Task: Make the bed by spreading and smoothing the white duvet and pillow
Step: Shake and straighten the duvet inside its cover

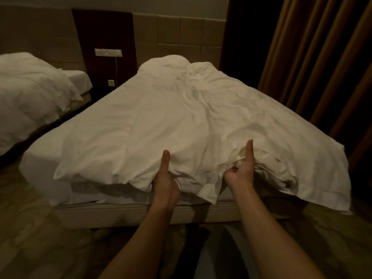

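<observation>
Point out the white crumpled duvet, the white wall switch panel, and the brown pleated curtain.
white crumpled duvet (161,109): head view, on its smoother left half.
white wall switch panel (108,52): head view, on the panel's centre.
brown pleated curtain (314,57): head view, on a lit fold.

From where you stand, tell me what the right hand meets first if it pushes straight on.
The right hand already grips the bunched duvet; straight on, probably only more rumpled duvet toward the headboard.

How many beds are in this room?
2: the bed being made, straight ahead under the white duvet, and a second bed at far left. Others may be out of view.
</observation>
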